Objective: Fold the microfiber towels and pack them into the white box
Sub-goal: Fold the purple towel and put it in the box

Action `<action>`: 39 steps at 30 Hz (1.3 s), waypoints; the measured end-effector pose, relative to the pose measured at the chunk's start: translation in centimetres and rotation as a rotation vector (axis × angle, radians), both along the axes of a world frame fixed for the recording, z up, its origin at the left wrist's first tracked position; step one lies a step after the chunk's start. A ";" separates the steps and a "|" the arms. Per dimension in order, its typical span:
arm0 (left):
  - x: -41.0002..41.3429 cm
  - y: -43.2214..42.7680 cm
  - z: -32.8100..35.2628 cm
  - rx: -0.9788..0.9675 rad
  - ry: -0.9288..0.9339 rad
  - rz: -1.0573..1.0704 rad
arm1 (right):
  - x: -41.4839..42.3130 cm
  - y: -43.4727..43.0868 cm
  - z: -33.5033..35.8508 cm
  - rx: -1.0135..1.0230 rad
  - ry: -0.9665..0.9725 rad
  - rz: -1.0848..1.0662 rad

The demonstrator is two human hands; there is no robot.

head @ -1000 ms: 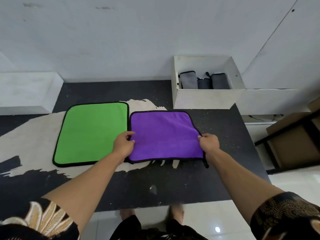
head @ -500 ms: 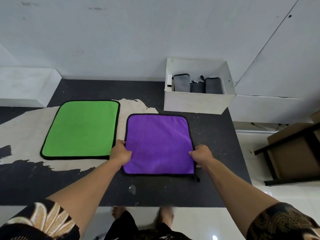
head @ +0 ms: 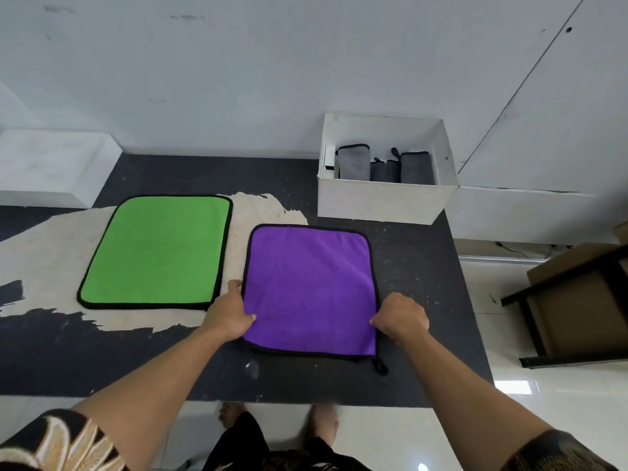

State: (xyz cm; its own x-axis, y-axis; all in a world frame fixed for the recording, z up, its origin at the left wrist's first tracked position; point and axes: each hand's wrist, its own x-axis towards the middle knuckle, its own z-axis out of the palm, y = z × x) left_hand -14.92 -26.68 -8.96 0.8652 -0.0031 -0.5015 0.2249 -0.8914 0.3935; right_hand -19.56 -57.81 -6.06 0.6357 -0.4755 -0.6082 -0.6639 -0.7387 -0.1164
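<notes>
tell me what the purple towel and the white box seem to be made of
The purple towel: soft matte fabric, probably microfiber; it shows faint creases and has a black sewn edging. The white box: stiff, thin-walled, matte white panels with scuffs, perhaps painted board or foam board; the look leaves it open.

A: Left hand [head: 231, 314]?
B: Arm stretched forward, fingers curled, thumb on top, pinching the purple towel [head: 309, 287] at its left edge.
A: Right hand [head: 401, 317]?
B: Forearm extended, knuckles up, fist gripping the right edge.
</notes>
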 end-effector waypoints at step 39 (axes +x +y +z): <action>-1.6 0.1 -0.1 0.269 -0.499 -1.020 | -0.7 6.7 -3.0 -0.060 -0.329 0.863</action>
State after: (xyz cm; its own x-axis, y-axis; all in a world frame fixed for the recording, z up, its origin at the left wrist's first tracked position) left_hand -16.52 -26.54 -9.07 0.6240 -0.7564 -0.1964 -0.7705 -0.6374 0.0065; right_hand -20.28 -51.13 -9.11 0.9207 0.2179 -0.3239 0.1786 -0.9729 -0.1468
